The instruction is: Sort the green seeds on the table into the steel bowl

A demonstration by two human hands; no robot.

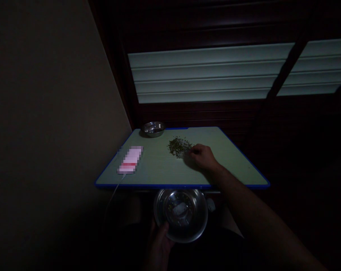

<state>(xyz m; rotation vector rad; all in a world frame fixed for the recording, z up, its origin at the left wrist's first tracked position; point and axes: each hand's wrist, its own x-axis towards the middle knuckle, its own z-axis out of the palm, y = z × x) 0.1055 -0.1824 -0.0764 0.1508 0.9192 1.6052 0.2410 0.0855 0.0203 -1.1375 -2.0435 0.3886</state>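
Note:
My left hand (161, 241) grips the near left rim of a shiny metal bowl (201, 222), its thumb over the edge. The bowl sits just below the table's front edge, tilted toward me, with a few small bits and a pale reflection or object inside. On the table lies a loose pile of small greenish grains (176, 146), perhaps beans or seeds. My right hand (203, 156) is at the right side of this pile, fingers closed together and pointing left. Whatever is between those fingertips is too dark and small to make out.
The pale green folding-style table (150, 165) has a blue rim. A smaller metal bowl (153, 130) stands at its back left corner. A phone (130, 160), blurred out, lies at the left with a white cable (116, 189) hanging over the front edge. A wall rises on the left.

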